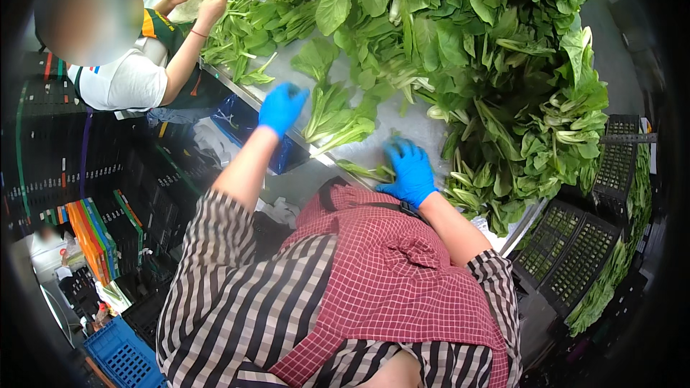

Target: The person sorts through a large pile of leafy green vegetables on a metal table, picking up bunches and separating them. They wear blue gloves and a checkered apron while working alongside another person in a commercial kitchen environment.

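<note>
Blue gloves cover both my hands. Above the near edge of the metal table (380,143), my left hand (283,108) is raised with thumb and fingers apart and nothing visible between them. Just right of it lies a small pile of leafy greens with pale stems (342,124). My right hand (411,170) is palm down at the table's near edge, fingers spread, beside a loose green stalk (366,171); whether it touches the stalk is unclear. A large heap of leafy greens (474,54) rises behind and to the right of it.
At the upper left a co-worker (124,78) holds greens in both hands over the table. Black plastic crates (579,253) with greens stand at the right. Stacked black crates (54,145) fill the left, with a blue crate (126,355) at the lower left.
</note>
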Demonstrator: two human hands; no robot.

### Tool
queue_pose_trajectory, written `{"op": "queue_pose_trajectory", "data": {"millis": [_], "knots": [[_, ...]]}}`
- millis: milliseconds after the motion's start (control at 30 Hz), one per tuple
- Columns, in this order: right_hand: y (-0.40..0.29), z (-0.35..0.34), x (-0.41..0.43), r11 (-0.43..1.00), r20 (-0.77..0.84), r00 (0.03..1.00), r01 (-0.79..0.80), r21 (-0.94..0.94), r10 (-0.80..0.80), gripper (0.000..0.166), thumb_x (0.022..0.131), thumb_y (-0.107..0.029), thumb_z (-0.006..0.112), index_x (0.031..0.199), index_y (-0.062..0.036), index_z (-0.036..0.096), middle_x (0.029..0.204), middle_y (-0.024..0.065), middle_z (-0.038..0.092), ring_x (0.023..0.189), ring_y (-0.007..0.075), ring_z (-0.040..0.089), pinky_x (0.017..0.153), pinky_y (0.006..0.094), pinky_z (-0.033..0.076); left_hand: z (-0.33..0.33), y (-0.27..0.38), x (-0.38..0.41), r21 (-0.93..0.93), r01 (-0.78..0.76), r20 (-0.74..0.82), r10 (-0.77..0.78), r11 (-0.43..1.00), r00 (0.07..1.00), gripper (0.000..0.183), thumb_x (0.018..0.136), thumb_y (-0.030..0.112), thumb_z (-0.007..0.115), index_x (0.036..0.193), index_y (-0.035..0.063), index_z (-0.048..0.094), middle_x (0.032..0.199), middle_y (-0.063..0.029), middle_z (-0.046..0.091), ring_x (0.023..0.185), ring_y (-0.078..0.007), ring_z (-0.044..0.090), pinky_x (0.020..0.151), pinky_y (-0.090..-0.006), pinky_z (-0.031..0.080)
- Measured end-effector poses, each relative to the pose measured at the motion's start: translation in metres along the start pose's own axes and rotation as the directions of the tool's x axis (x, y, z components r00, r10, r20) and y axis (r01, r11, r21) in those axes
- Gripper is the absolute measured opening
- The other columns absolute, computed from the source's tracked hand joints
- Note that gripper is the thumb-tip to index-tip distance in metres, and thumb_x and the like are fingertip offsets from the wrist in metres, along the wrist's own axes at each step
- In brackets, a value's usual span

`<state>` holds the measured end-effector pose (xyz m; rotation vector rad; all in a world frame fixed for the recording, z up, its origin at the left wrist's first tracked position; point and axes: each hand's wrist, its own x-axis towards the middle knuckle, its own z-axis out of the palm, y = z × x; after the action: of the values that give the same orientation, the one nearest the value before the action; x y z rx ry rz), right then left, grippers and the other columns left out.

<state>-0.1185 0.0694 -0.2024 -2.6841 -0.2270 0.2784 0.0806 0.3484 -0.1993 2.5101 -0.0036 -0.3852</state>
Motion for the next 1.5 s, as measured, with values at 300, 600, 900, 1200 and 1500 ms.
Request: {"op": "queue_pose_trajectory", "data": {"millis": [300, 600, 900, 1200, 1500], "knots": [[0.046, 0.014, -0.002, 0.986, -0.057, 0.985, 0.163, -0.043, -0.165, 0.034, 0.072, -0.021, 0.07, 0.105, -0.0158, 0.063, 0.121, 0.0121, 0.055, 0.108, 0.0345, 0.052, 0.093, 0.0458, 0.041, 0.041, 0.0, 0.107, -0.372, 0.33, 0.099, -0.317, 0.867, 0.943, 0.039, 0.078, 0.038, 0.071, 0.094, 0.0022, 0.067, 0.085, -0.0158, 0.068, 0.073, -0.0278, 0.065, 0.067, -0.0383, 0.051], [0.013, -0.055, 0.016, 0.957, -0.184, 0.981, -0.006, 0.292, 0.062, 0.045, 0.079, -0.03, 0.07, 0.118, -0.0085, 0.06, 0.11, 0.0122, 0.062, 0.105, 0.0295, 0.059, 0.095, 0.0395, 0.043, -0.008, 0.003, 0.058, -0.994, 0.091, 0.076, -0.216, 0.061, 0.973, 0.015, 0.087, 0.019, 0.066, 0.098, 0.0136, 0.059, 0.082, 0.0007, 0.062, 0.071, -0.0115, 0.06, 0.058, -0.0261, 0.043], [-0.049, -0.055, 0.056, -0.155, 0.326, 0.919, -0.297, 0.942, 0.22, 0.03, 0.087, -0.02, 0.069, 0.106, 0.0019, 0.061, 0.094, 0.0099, 0.067, 0.083, 0.0161, 0.066, 0.072, 0.0286, 0.054, 0.028, 0.097, -0.087, -0.982, 0.164, 0.169, 0.054, 0.09, 0.984, 0.022, 0.091, 0.012, 0.06, 0.112, 0.0061, 0.058, 0.097, -0.0054, 0.065, 0.08, -0.0161, 0.063, 0.07, -0.0294, 0.051], [-0.021, -0.055, 0.015, -0.13, 0.252, 0.918, -0.222, 0.966, 0.306, 0.02, 0.087, -0.013, 0.068, 0.1, 0.0023, 0.063, 0.089, 0.0103, 0.067, 0.074, 0.0172, 0.065, 0.068, 0.0282, 0.054, 0.05, 0.104, -0.11, -0.904, 0.347, 0.409, 0.266, 0.252, 0.873, 0.039, 0.087, 0.014, 0.066, 0.122, 0.0039, 0.055, 0.112, -0.0071, 0.062, 0.099, -0.0152, 0.06, 0.088, -0.0299, 0.046], [-0.01, -0.044, -0.007, -0.244, 0.248, 0.875, -0.156, 0.957, 0.415, 0.02, 0.087, -0.013, 0.067, 0.1, 0.0017, 0.063, 0.085, 0.0094, 0.067, 0.07, 0.0159, 0.064, 0.065, 0.0281, 0.052, 0.059, 0.126, -0.113, -0.864, 0.422, 0.493, 0.285, 0.275, 0.822, 0.032, 0.087, 0.005, 0.064, 0.118, 0.0055, 0.058, 0.106, -0.0052, 0.064, 0.089, -0.0137, 0.061, 0.074, -0.0266, 0.049]]}}
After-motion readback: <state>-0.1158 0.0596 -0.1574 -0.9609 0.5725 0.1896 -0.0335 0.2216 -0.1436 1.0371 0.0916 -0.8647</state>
